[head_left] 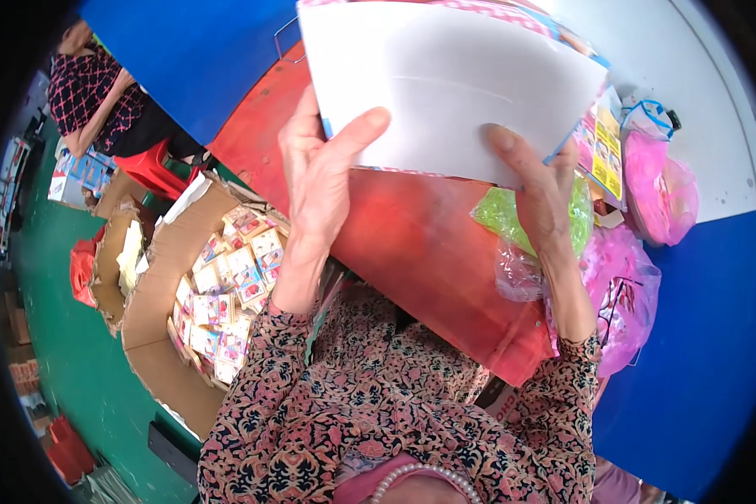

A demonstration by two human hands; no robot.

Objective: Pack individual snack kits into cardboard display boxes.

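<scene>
Both my hands hold up a stack of sheets above the red tabletop. Its near face is plain white and glossy, while pink dotted and blue printed edges peek out at the far side and corners. My left hand grips the left end, thumb lying on the white face. At the right end my right hand closes on it the same way. The fingers behind the sheets are hidden.
Left of the red table, a cardboard box holds many small printed packs. Clear and green plastic bags lie at the table's right, beside pink bags. A person sits at the far left near a red stool.
</scene>
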